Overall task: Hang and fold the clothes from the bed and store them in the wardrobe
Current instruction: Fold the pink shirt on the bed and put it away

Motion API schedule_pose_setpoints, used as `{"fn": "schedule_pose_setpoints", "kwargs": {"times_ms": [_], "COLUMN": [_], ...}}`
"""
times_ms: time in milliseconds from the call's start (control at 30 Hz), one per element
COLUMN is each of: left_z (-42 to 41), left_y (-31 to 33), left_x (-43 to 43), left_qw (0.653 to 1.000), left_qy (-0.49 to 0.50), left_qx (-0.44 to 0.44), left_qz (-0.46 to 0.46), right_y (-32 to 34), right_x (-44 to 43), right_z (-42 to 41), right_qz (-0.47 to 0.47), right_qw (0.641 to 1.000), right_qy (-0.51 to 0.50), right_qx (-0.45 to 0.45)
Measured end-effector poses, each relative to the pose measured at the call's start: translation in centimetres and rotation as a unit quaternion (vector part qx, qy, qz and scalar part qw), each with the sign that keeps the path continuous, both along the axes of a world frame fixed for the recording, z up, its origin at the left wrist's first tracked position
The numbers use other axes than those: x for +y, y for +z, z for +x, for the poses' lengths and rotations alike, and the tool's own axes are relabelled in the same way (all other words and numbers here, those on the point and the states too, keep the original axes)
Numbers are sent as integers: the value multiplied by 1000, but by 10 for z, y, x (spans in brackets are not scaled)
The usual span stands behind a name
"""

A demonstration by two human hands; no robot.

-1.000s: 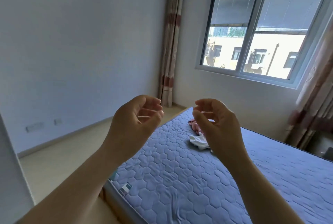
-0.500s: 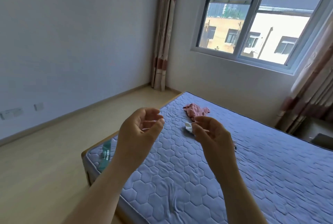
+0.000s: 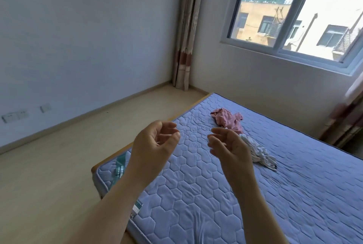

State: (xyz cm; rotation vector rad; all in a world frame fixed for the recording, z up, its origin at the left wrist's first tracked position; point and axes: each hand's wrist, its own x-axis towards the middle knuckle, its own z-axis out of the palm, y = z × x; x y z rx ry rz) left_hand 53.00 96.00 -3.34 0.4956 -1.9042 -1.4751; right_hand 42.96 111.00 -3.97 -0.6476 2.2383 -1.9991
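Both hands are up in the air over the bed point(image 3: 196, 194), left hand point(image 3: 155, 145) and right hand point(image 3: 229, 147) loosely curled with palms facing each other, holding nothing. Crumpled pink garment point(image 3: 227, 119) sits near the bed's far left corner. A bunched white garment point(image 3: 259, 152) lies just beside it, more toward the middle, partly behind the right hand.

teal label point(image 3: 120, 167) on mattress point(image 3: 196, 194) edge, print too blurred to read

Two garments, one pink garment point(image 3: 227, 120), one white garment point(image 3: 259, 152) — one mattress point(image 3: 196, 194), one left hand point(image 3: 152, 145), one right hand point(image 3: 230, 148) — one window point(image 3: 294, 13), two curtains point(image 3: 186, 27)
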Motion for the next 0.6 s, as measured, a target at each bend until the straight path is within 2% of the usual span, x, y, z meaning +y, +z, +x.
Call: {"fn": "schedule_pose_setpoints", "kwargs": {"times_ms": [267, 600], "left_z": [-48, -94], "left_y": [-14, -39], "left_x": [-59, -169], "left_qw": [996, 996], "left_qy": [78, 68], "left_qx": [-34, -60], "left_qz": [-4, 3], "right_y": [-10, -37], "right_x": [-68, -186], "right_z": [-75, -119], "right_qz": [-4, 17], "right_qw": [996, 992], "right_qy": [81, 113], "right_qx": [-36, -55]}}
